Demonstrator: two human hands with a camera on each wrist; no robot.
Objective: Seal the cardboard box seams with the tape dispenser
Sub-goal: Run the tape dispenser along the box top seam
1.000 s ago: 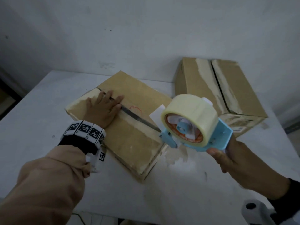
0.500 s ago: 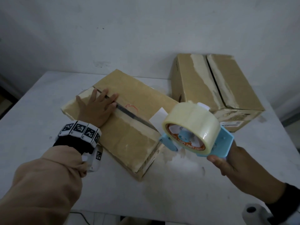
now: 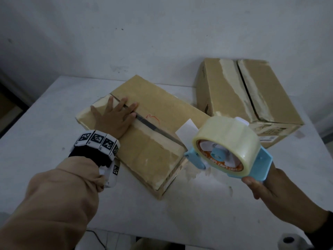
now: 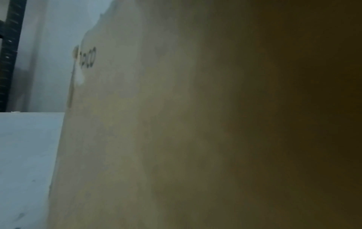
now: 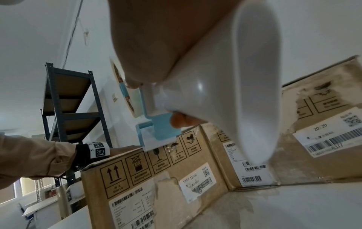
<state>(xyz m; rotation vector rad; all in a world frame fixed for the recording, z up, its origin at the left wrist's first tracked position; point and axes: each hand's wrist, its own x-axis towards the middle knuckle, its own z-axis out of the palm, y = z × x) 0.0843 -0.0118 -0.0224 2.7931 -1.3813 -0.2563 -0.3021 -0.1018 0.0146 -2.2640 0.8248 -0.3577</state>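
Observation:
A flat cardboard box (image 3: pixel 158 112) lies slanted on the white table (image 3: pixel 41 134), its centre seam (image 3: pixel 153 126) a dark open line. My left hand (image 3: pixel 115 116) rests flat on the box's far left end, fingers spread across the seam. My right hand (image 3: pixel 266 188) grips the handle of a light-blue tape dispenser (image 3: pixel 228 150) with a roll of clear tape, held in the air just off the box's near right corner. A white tape end (image 3: pixel 185 130) sticks out over the box top. In the right wrist view the dispenser (image 5: pixel 156 128) hangs just above the box (image 5: pixel 156 178).
A second, taller cardboard box (image 3: pixel 243 98) with an untaped seam stands at the back right against the wall. Bare table lies in front of the boxes. A white roll (image 3: pixel 290 244) shows at the bottom right edge. A metal shelf (image 5: pixel 66 108) stands beyond the table.
The dispenser has dipped a little toward the near right corner of the box. My left hand has stayed flat on the box.

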